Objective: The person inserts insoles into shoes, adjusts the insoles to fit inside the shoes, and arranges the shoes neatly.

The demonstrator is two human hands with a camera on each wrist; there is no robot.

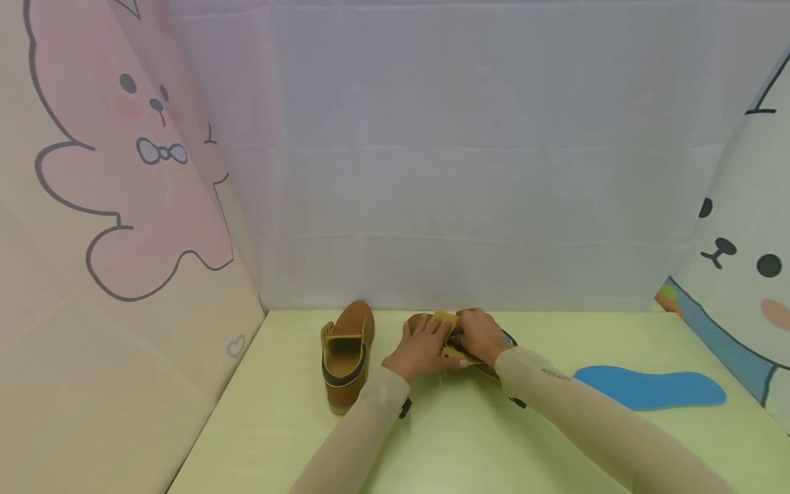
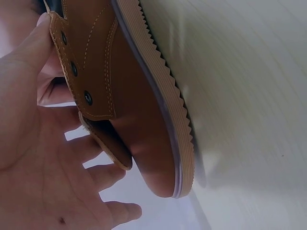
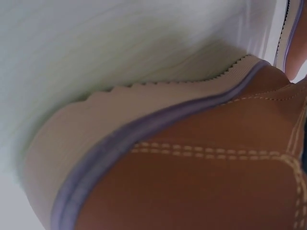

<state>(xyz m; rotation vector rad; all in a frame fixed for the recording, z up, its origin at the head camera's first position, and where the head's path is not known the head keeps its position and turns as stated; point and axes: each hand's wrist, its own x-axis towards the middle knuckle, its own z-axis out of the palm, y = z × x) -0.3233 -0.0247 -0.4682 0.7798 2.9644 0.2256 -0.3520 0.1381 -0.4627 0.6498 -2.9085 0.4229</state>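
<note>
Left hand (image 1: 422,351) is bracing the brown leather eyelet shoe (image 2: 136,112), fingers spread, probably steadying it for the right hand (image 1: 484,335) (can't tell what its fingers are gripping).

Near the middle of the surface's (image 1: 457,439) far edge, a shoe (image 2: 148,148) is showing brown, with tan double stitching (image 3: 192,154), dark eyelets (image 2: 88,97), a greyish-purple band (image 3: 139,129) and a beige sole (image 3: 72,139). Toward the far left corner, a second shoe (image 1: 354,321) is repeating the brown, a dark collar (image 1: 345,379) edging its yellowish-tan inside. Toward the right edge, an insole (image 1: 654,390) is standing out in plain blue. The surface is looking pale yellow-green; the sleeves (image 1: 574,394) are showing beige. Beyond the far edge, a curtain (image 1: 463,171) is hanging pale lilac-grey. Past the left edge, a cream cloth (image 1: 123,384) is carrying a pink, grey-outlined cartoon animal (image 1: 166,226); past the right edge, a white one (image 1: 747,309) is wearing black eyes and a coral cheek.
</note>
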